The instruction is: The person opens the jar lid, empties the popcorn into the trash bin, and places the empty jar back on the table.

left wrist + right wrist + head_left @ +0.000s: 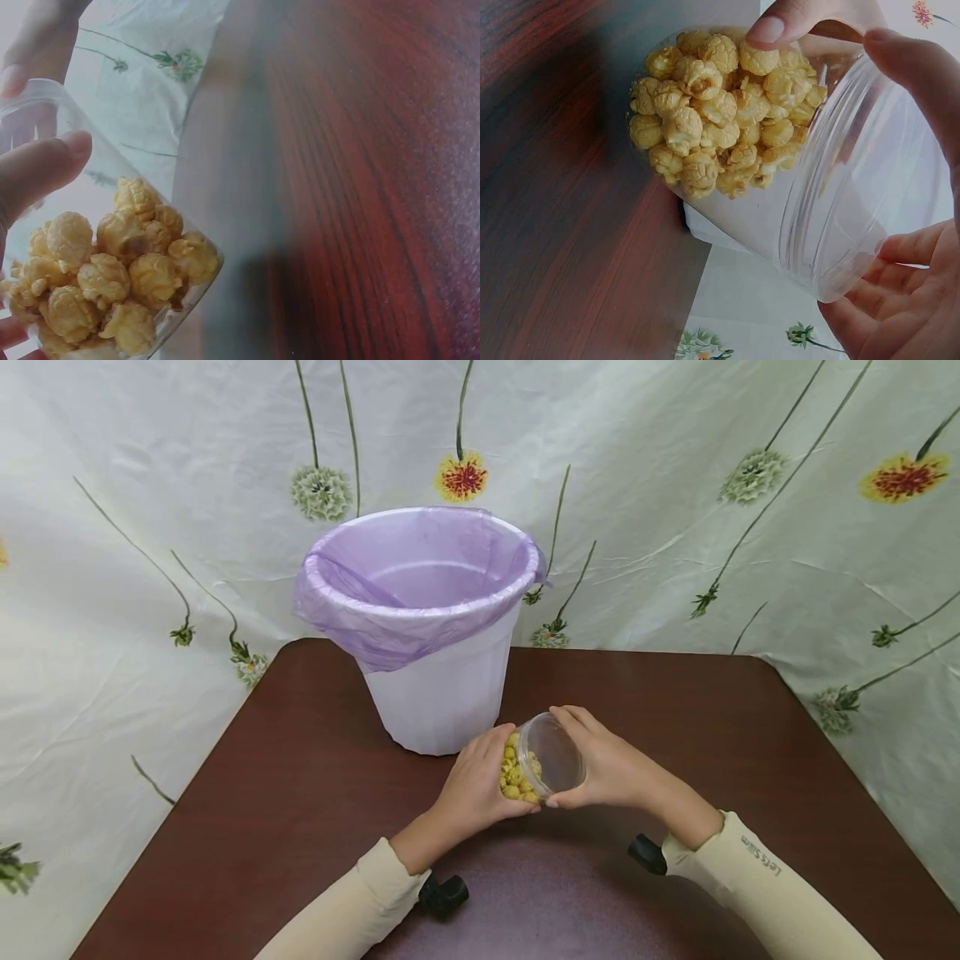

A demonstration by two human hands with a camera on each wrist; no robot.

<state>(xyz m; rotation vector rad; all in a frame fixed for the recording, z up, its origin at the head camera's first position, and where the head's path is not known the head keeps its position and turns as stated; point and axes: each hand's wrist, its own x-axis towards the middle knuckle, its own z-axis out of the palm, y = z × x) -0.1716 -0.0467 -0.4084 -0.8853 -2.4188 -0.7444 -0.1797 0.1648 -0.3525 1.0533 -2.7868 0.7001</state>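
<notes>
The clear round jar, partly filled with yellow popcorn, is held tilted above the tabletop, between its side edges; the transparent lid sits at the mouth, toward the right edge.

We record: jar, transparent plastic, smooth, glossy; lid, transparent plastic, smooth; popcorn, rough, crinkled, faintly glossy. We further enter: bin, plastic, smooth, low sheen; liner, thin translucent plastic film, creased; table, wood-grained, smooth, softly glossy; curtain, cloth, wrinkled, satiny sheen; sleeves, cloth, matt, smooth. Cuff fittings, as we see them: dark, matt.
</notes>
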